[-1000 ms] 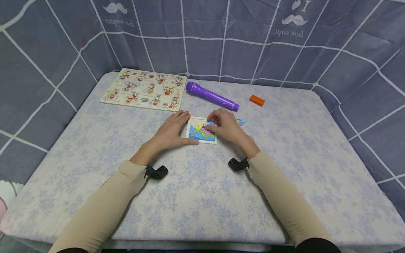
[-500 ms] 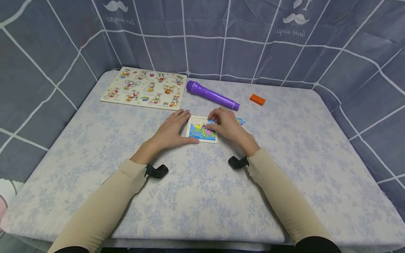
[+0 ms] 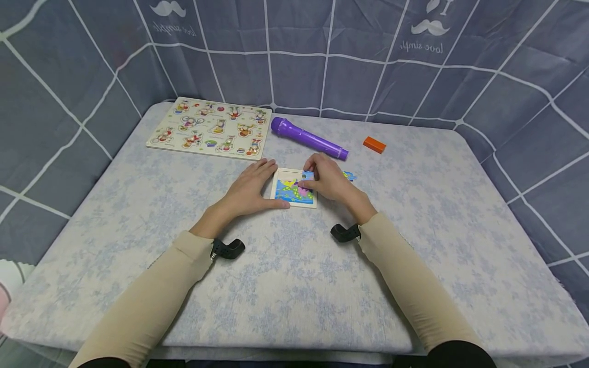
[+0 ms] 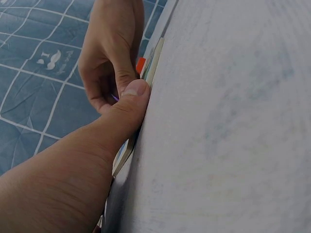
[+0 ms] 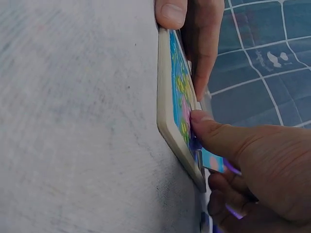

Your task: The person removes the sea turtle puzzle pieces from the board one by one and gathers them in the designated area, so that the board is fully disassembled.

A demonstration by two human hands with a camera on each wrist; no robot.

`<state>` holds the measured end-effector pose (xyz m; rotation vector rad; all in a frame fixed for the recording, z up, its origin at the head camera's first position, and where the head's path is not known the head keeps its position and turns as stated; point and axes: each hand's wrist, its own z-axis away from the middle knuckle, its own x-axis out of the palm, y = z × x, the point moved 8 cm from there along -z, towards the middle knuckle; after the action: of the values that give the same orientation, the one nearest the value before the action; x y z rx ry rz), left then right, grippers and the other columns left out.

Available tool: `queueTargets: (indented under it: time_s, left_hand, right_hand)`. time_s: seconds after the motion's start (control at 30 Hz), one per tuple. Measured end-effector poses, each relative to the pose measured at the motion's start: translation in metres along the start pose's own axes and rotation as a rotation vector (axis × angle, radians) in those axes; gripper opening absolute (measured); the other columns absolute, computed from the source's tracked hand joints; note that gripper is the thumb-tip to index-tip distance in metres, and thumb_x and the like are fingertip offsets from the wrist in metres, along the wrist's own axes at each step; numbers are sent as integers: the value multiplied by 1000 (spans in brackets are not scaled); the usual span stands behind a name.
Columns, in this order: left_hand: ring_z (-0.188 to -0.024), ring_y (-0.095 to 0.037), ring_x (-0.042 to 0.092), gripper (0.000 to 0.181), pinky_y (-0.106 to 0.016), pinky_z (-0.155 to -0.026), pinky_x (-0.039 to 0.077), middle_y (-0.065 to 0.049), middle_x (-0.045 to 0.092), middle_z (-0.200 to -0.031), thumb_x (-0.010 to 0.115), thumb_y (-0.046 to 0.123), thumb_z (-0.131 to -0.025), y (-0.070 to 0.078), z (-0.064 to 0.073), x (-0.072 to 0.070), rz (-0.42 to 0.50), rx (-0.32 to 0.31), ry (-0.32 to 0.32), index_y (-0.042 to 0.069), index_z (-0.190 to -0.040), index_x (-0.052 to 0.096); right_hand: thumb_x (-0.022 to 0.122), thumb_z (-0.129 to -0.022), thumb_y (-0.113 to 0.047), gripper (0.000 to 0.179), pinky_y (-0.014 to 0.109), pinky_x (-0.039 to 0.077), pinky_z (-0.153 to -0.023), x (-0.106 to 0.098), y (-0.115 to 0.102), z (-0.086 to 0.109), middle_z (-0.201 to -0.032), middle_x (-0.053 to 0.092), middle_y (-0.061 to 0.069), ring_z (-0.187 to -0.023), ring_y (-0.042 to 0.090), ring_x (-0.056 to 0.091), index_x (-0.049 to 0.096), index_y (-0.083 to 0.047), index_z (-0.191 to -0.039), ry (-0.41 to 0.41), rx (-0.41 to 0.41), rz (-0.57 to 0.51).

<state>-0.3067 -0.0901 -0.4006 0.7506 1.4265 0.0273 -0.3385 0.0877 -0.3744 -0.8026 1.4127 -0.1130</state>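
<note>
A small jigsaw puzzle with a pale wooden frame (image 3: pixel 303 206) lies mid-table, its picture blue, yellow, green and pink. My left hand (image 3: pixel 248 191) is spread along its left side, fingers fairly straight and thumb on the near rim. In the left wrist view that thumb (image 4: pixel 129 104) presses at the edge. My right hand (image 3: pixel 333 181) pinches a light blue puzzle piece (image 3: pixel 307 175) over the frame's upper right corner. Seen from the right wrist, the piece (image 5: pixel 212 160) stands tilted off the board, partly hidden by the fingers. Bare backing shows at the frame's upper left.
Another blue puzzle piece (image 3: pixel 349 176) lies just right of my right hand. Behind are a purple toy microphone (image 3: pixel 308 139) and an orange block (image 3: pixel 375 145). A large wooden picture board (image 3: pixel 202 140) lies at the back left. Tile-patterned curtains (image 3: pixel 299 76) enclose the table.
My right hand has shifted slightly away from me, and more of the blue piece shows at the frame's upper right corner. My left hand stays in place.
</note>
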Motion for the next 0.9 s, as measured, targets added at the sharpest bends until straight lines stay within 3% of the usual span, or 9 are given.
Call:
queueTargets:
  time_s: [0.27,0.47,0.7,0.9]
  left_hand:
    - [-165,-32,10,115,-53,-136,10,-11,22,-176,81,64,-83,2,-1,-1,-1,-9,-5,6,-167,28]
    - [-165,-33,10,115,-52,-136,8,-12,23,-176,81,63,-83,1,1,0,-9,-9,-6,5,-166,29]
    - [-165,-32,11,115,-51,-136,8,-12,22,-176,80,66,-83,1,0,2,-20,-2,-7,5,-167,28]
    - [-165,-33,11,115,-51,-136,7,-13,23,-176,80,64,-83,2,1,-1,-14,7,3,4,-166,29]
  right_hand:
    - [75,-97,-4,17,37,62,-96,-11,2,11,-115,71,12,-104,27,69,70,-5,-114,145,-32,-184]
    - [75,-97,-4,17,38,64,-94,-28,14,25,-113,74,13,-102,26,73,72,-5,-114,239,-16,-283]
    - [73,-100,-10,19,43,62,-98,-68,53,49,-114,75,15,-105,26,71,73,-4,-119,357,41,-285]
    - [70,-103,-15,20,22,57,-93,-90,95,71,-113,74,14,-99,10,68,75,-6,-121,445,149,-274]
